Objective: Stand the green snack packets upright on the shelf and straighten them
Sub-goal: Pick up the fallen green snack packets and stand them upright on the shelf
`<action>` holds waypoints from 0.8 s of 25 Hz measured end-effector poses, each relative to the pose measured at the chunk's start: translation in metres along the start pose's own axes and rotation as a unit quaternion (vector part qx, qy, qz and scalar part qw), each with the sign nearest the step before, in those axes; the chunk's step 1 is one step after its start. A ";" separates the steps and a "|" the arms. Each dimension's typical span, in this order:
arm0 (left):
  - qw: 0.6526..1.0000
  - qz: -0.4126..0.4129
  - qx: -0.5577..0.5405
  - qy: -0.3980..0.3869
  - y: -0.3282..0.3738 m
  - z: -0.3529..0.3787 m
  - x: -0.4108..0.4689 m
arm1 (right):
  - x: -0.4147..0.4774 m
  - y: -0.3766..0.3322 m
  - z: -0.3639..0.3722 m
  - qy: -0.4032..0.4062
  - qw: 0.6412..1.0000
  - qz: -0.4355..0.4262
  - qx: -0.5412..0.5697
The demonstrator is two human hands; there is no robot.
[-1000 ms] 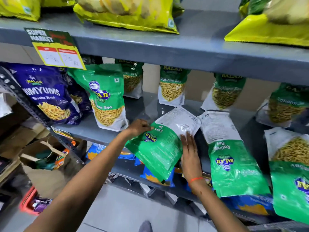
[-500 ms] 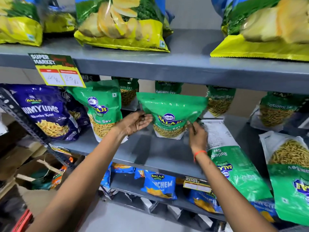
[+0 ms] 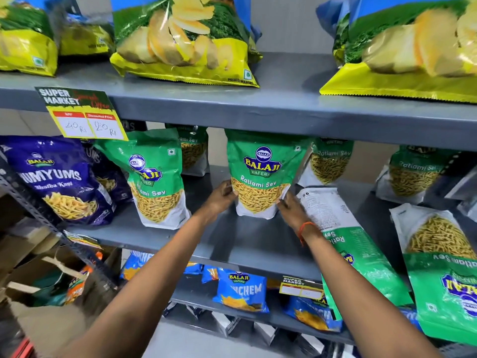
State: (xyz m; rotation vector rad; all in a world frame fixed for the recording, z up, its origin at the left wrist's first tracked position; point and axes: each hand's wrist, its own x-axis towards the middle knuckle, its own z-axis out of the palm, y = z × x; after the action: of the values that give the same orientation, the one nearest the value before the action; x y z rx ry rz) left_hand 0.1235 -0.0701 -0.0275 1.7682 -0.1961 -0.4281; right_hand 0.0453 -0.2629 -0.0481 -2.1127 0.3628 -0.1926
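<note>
A green Ratlami Sev packet (image 3: 262,174) stands upright on the grey middle shelf (image 3: 232,244). My left hand (image 3: 219,200) grips its lower left edge and my right hand (image 3: 290,209) grips its lower right corner. Another green packet (image 3: 154,177) stands upright to the left, leaning a little. To the right, two green packets lie flat and upside down over the shelf's front edge: one (image 3: 353,249) beside my right wrist, back side up, the other (image 3: 444,275) at the far right. More green packets (image 3: 327,164) stand at the back of the shelf.
Purple Yumyums packets (image 3: 56,179) stand at the shelf's left end. A price tag (image 3: 82,115) hangs from the upper shelf, which carries yellow wafer bags (image 3: 185,45). Blue packets (image 3: 240,290) lie on the lower shelf. Cardboard boxes (image 3: 33,275) sit on the floor at left.
The green packet lay flat over the shelf's front edge a second ago. Both hands lifted it, turned it upright and set it further back on the shelf.
</note>
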 end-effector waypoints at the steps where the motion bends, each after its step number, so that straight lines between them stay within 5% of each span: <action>1: 1.000 -0.006 -0.003 -0.003 0.000 0.000 -0.001 | -0.002 0.000 0.002 -0.010 1.000 0.001 0.015; 11: 1.000 0.023 0.001 0.014 -0.030 -0.024 -0.047 | -0.049 -0.001 0.036 -0.078 0.986 -0.019 0.144; 17: 0.995 0.098 0.011 0.031 -0.038 -0.020 -0.066 | -0.067 -0.004 0.042 -0.041 0.988 -0.022 0.149; 20: 0.969 0.172 0.136 0.117 -0.044 0.000 -0.079 | -0.071 -0.001 0.033 0.029 0.995 -0.048 0.087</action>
State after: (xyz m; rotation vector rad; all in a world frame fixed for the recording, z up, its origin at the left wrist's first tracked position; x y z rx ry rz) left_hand 0.0471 -0.0314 -0.0560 1.9877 -0.4010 0.0641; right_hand -0.0119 -0.2127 -0.0644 -1.9566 0.2687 -0.3318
